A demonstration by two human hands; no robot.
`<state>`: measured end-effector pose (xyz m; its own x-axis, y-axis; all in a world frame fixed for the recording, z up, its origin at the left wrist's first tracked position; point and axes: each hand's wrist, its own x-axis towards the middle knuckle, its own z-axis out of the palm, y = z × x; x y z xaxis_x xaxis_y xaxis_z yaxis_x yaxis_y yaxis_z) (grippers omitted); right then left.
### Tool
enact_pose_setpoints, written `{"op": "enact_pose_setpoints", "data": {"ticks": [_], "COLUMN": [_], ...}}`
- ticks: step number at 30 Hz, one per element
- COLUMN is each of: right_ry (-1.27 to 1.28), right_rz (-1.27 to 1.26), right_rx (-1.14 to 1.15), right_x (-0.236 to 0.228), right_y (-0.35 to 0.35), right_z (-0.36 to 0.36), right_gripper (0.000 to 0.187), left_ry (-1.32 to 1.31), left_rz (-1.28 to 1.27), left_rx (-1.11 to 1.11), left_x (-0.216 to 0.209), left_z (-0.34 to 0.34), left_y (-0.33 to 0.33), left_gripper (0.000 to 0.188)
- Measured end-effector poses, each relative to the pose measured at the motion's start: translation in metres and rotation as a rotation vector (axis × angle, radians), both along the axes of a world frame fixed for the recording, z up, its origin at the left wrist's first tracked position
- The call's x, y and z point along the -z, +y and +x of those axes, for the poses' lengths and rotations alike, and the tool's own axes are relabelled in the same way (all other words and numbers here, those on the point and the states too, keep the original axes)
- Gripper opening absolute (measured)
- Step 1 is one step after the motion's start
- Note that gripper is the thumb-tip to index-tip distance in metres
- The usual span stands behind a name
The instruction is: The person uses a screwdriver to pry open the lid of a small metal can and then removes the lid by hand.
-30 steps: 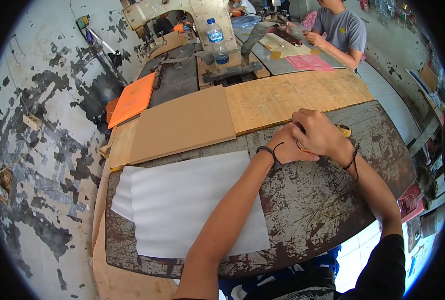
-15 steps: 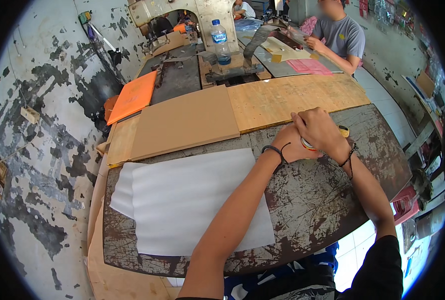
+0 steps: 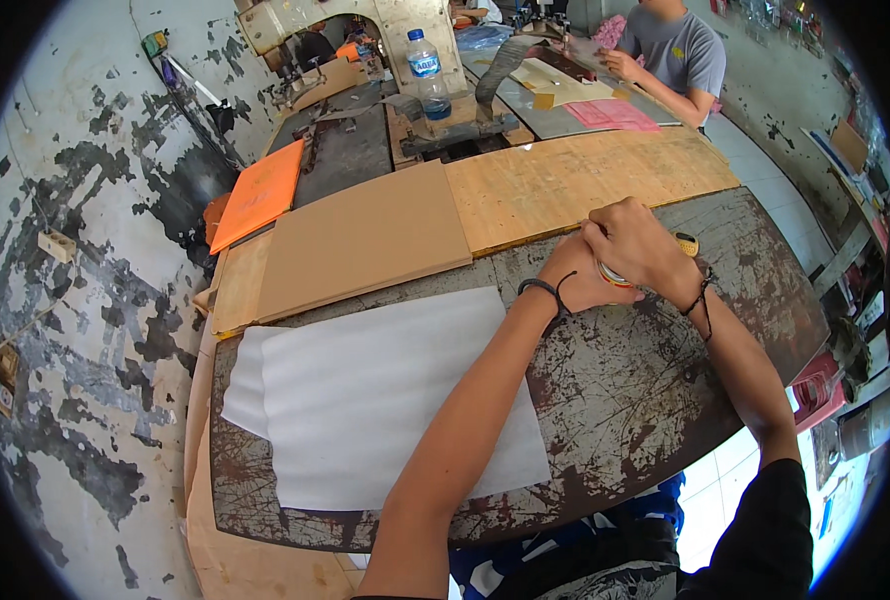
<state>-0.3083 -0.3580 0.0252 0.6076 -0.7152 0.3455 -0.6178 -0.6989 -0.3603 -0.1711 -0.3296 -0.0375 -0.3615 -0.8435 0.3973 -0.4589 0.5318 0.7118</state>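
Observation:
At the right half of the worn metal-topped table [image 3: 645, 400], my two hands are pressed close together. My left hand [image 3: 575, 272] is wrapped round the side of a small round tin [image 3: 613, 277]; only a strip of its coloured rim shows. My right hand [image 3: 637, 245] is closed over the top of the same tin, its fingers bent and partly hidden. A yellow and black tape measure [image 3: 687, 243] lies just beyond my right wrist. White foam sheets [image 3: 365, 400] spread flat on the table, under my left forearm.
Beyond the table edge, brown cardboard [image 3: 365, 240] rests on a wooden board [image 3: 585, 185]. Further off are an orange folder-like sheet [image 3: 257, 195], a water bottle [image 3: 428, 80] and a large machine [image 3: 415, 30]. A person [image 3: 670, 60] in grey works at the far right.
The whole view has shifted slightly. My hands stay closed together on the tin, with almost no change in their grip.

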Motion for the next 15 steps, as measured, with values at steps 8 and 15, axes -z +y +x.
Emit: {"op": "enact_pose_setpoints", "data": {"ticks": [8,15], "right_ry": [-0.014,-0.054], "right_rz": [-0.006,-0.027], "right_rx": [-0.023,-0.047], "right_x": [0.0021,0.0063], "right_y": [-0.0022,-0.0062], "right_z": [0.0001,-0.0054], "right_gripper": [0.036,0.030], "left_ry": [0.032,0.015], "left_rz": [0.053,0.018], "left_rx": [0.000,0.021], "left_x": [-0.0004,-0.0020], "left_z": [0.0012,-0.0035], "left_y": [0.0009,-0.0024], "left_gripper": [0.060,0.056]}}
